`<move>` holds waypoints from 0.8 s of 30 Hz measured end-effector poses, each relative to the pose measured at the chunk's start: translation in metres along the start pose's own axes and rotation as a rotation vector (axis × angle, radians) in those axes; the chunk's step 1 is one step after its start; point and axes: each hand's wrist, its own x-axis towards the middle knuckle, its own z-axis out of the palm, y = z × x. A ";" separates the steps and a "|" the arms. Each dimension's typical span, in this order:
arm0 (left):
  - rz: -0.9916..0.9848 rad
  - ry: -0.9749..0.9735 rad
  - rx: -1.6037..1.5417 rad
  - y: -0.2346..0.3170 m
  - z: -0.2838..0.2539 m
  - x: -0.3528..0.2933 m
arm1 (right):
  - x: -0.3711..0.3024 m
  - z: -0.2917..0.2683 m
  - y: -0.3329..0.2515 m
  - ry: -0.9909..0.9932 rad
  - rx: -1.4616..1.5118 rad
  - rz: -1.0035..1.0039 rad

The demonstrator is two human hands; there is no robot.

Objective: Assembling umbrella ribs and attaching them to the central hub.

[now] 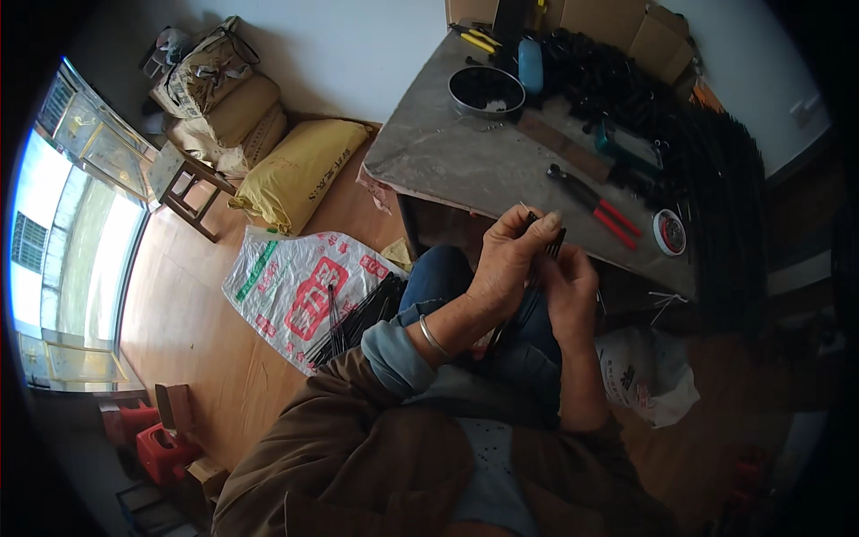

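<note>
My left hand (510,255), with a metal bangle at its wrist, pinches the upper end of a bundle of thin black rods (557,242). Close beside it my right hand (573,291) has its fingers curled round the same bundle, partly hidden. The rods slant down over my lap between my forearms. More black rods (380,304) lie on a white printed sack (268,295) to the left of my knee. Beyond my hands, red-handled pliers (610,222) and a round tin (668,233) rest on the grey table (429,134).
On the table are a round pan (483,85) of small black parts, a blue case (530,67), a green box (626,148) and heaped black parts (591,76). Yellow sacks (304,170) and a wooden stool (192,183) stand at the left. A plastic bag (653,380) lies right.
</note>
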 end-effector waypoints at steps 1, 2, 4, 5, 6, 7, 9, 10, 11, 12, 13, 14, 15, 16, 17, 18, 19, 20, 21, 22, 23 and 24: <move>0.057 0.024 0.018 -0.003 -0.001 0.004 | 0.002 -0.002 0.007 -0.056 -0.137 0.046; 0.113 0.049 0.036 -0.004 -0.001 0.006 | 0.005 -0.003 0.011 -0.112 -0.275 0.093; 0.123 0.048 0.083 -0.004 -0.002 0.005 | 0.009 0.000 0.009 -0.108 -0.253 -0.004; 0.126 0.046 0.132 -0.005 -0.003 0.005 | 0.010 0.000 0.005 -0.125 -0.250 0.086; 0.137 0.047 0.129 -0.006 -0.004 0.007 | 0.010 0.000 0.004 -0.139 -0.246 0.176; 0.137 0.048 0.130 -0.005 -0.006 0.007 | 0.012 -0.002 0.006 -0.161 -0.240 0.170; -0.017 0.002 0.213 0.001 -0.011 0.009 | 0.013 -0.005 0.011 -0.149 -0.226 0.172; 0.012 -0.038 0.250 -0.002 -0.015 0.016 | 0.014 -0.006 0.013 -0.136 -0.214 0.173; -0.025 -0.082 0.341 0.003 -0.023 0.022 | 0.016 -0.009 0.016 -0.135 -0.211 0.174; -0.065 -0.130 0.432 0.012 -0.027 0.032 | 0.019 -0.013 0.018 -0.152 -0.091 0.174; 0.084 -0.047 0.592 0.018 -0.032 0.049 | 0.021 -0.015 0.021 -0.175 0.033 0.175; 0.143 -0.045 0.724 0.031 -0.044 0.076 | 0.023 -0.018 0.022 -0.173 0.038 0.177; 0.302 -0.025 0.869 0.044 -0.048 0.104 | 0.026 -0.022 0.024 -0.193 0.027 0.188; 0.413 0.008 1.096 0.058 -0.052 0.135 | 0.028 -0.025 0.026 -0.210 0.016 0.196; 0.530 0.043 1.324 0.073 -0.056 0.166 | 0.029 -0.025 0.028 -0.207 0.023 0.195; 0.571 0.057 1.471 0.085 -0.064 0.197 | 0.030 -0.023 0.030 -0.193 0.059 0.237; 0.613 0.072 1.618 0.094 -0.073 0.223 | 0.032 -0.021 0.032 -0.181 0.095 0.279; 0.614 0.069 1.623 0.099 -0.080 0.244 | 0.034 -0.021 0.033 -0.179 0.101 0.277; 0.467 -0.037 1.814 0.103 -0.082 0.258 | 0.035 -0.022 0.032 -0.194 0.106 0.289; 0.309 -0.145 1.997 0.105 -0.085 0.269 | 0.036 -0.023 0.031 -0.211 0.110 0.301; 0.307 -0.149 2.000 0.107 -0.090 0.277 | 0.040 -0.025 0.032 -0.208 0.115 0.301; 0.290 -0.180 2.006 0.106 -0.088 0.279 | 0.041 -0.028 0.034 -0.226 0.123 0.306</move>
